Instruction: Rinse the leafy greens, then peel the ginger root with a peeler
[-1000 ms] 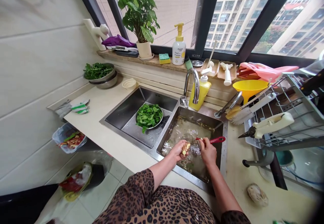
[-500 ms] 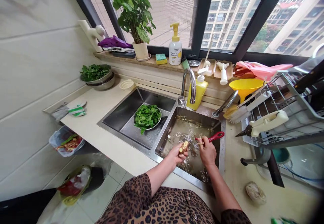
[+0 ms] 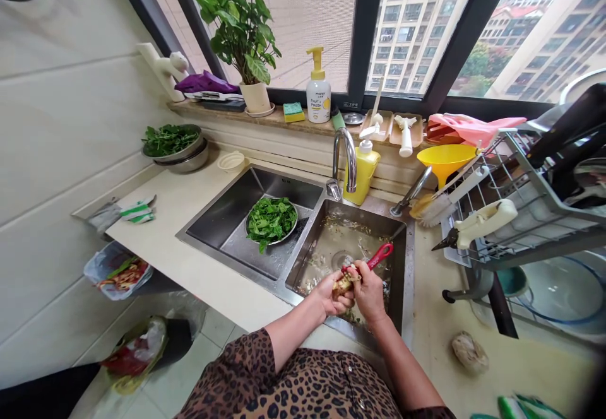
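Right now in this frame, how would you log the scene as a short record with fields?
left hand: holds ginger root
right hand: holds red-handled peeler, close to the ginger
right basin: cloudy water, floating scraps
left basin: bowl of leafy greens
windowsill: potted plant, sponge, pump bottle

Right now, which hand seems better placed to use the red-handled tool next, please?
Probably the right hand: it grips the red-handled tool, while the left hand is occupied holding the knobbly root.
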`<state>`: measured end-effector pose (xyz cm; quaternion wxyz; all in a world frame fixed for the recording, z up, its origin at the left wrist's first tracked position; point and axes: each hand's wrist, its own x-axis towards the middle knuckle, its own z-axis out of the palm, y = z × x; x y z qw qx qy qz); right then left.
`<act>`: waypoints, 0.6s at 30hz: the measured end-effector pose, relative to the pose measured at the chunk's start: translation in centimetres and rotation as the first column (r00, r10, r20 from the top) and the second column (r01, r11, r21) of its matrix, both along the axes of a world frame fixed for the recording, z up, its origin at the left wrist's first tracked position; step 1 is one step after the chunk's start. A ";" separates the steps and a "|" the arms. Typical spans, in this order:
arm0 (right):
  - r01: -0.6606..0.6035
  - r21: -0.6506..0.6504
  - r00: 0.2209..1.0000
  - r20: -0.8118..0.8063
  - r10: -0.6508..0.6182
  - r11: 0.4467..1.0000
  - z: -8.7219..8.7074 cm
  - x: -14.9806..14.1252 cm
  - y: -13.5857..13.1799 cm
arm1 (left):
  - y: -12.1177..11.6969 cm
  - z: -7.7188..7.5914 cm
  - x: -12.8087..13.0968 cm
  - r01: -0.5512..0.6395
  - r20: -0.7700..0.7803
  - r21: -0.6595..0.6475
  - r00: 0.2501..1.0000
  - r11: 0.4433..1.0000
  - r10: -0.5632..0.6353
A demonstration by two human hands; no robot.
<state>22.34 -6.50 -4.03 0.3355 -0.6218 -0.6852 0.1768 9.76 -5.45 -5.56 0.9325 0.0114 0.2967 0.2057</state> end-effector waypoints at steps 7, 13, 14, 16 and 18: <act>0.166 -0.174 0.954 0.277 -0.113 0.971 -1.9 4.7 2.1 | -0.6 2.1 -1.3 -0.055 0.183 0.139 0.983 0.989 0.029; 0.068 -0.073 0.987 -0.140 -0.078 0.995 1.1 2.7 1.0 | -0.5 1.9 -0.9 -0.026 -0.017 0.393 0.999 0.919 0.036; 0.023 -0.072 0.986 -0.163 -0.035 0.997 1.6 2.3 0.9 | -0.5 1.8 -0.6 -0.005 -0.035 0.413 0.999 0.911 0.022; -0.004 -0.069 0.991 -0.136 -0.006 0.998 2.1 2.0 1.1 | -0.6 1.7 -0.3 0.037 -0.040 0.443 0.999 0.896 -0.022; 0.089 -0.046 0.991 -0.101 -0.093 0.995 2.4 2.0 1.4 | -0.8 1.8 -0.1 0.038 -0.012 0.451 0.999 0.892 -0.037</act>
